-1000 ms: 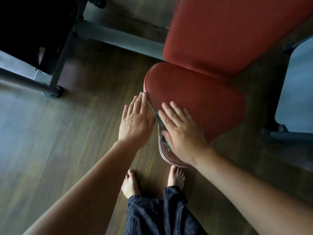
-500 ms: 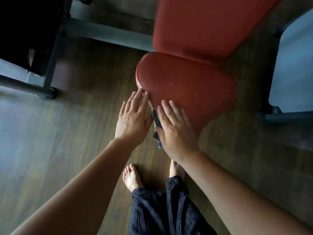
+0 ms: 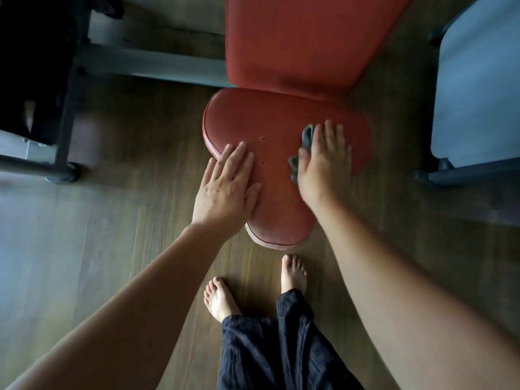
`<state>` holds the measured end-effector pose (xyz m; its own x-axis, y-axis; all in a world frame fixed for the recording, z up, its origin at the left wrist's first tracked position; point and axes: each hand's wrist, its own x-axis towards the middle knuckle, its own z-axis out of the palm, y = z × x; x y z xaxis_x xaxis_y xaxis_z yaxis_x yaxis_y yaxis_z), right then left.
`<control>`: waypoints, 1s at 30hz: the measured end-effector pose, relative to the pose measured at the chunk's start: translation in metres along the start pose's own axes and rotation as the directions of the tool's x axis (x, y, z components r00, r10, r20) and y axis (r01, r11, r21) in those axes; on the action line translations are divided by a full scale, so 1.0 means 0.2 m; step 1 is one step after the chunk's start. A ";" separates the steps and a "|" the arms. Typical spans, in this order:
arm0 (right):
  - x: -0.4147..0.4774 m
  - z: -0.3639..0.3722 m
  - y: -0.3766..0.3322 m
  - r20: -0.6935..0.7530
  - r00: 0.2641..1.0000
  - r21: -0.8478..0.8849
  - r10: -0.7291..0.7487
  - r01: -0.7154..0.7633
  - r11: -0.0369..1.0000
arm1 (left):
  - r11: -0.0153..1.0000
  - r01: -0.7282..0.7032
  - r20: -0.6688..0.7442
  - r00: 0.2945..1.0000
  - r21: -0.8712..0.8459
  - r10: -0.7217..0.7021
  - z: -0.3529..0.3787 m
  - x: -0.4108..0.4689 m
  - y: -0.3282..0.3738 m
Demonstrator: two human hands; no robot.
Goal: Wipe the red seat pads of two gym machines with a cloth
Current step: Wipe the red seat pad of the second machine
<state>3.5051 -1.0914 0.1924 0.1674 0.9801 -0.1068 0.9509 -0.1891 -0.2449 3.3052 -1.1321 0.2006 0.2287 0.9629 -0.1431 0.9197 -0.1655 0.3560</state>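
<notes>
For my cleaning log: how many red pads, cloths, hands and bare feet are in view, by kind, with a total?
Red pads: 2 (seat pad, back pad)
Cloth: 1
Hands: 2 (left hand, right hand)
Bare feet: 2 (left foot, right foot)
Total: 7

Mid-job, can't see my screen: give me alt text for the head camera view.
Seen from above, the right hand presses a grey-blue cloth flat on the red seat pad, while the left hand rests flat on the pad's left edge. A red back pad rises behind, and bare feet stand on a wooden floor.
</notes>
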 end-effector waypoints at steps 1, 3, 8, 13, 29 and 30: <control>0.06 0.00 0.00 -0.001 0.999 -0.019 0.040 -0.040 0.999 | 1.000 -0.001 -0.001 1.000 0.002 0.001 0.00 0.01 0.00; 0.01 0.01 -0.05 -0.014 0.999 -0.031 0.043 -0.043 0.999 | 1.000 0.003 -0.011 1.000 0.010 -0.002 0.01 0.04 0.00; -0.13 0.00 0.05 0.042 0.987 -0.011 -0.154 0.154 0.988 | 1.000 0.012 -0.006 1.000 0.024 -0.012 0.00 0.11 0.00; 0.44 -0.05 0.15 0.014 0.996 -0.109 0.083 -0.081 0.991 | 0.999 0.004 -0.007 1.000 0.042 -0.004 -0.01 0.12 -0.04; 0.11 0.07 -0.29 0.107 0.940 -0.013 -0.323 0.326 0.945 | 0.998 0.055 -0.014 0.998 0.028 -0.055 -0.01 0.08 -0.09; 0.03 0.07 -0.28 0.142 0.903 -0.005 -0.406 0.411 0.911 | 0.998 0.051 -0.015 0.999 0.024 -0.051 0.00 0.07 -0.09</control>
<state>3.4496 -1.0750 0.1913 -0.2724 0.9528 -0.1338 0.9370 0.2311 -0.2620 3.2917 -1.1150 0.1927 0.1769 0.9732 -0.1471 0.9377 -0.1213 0.3256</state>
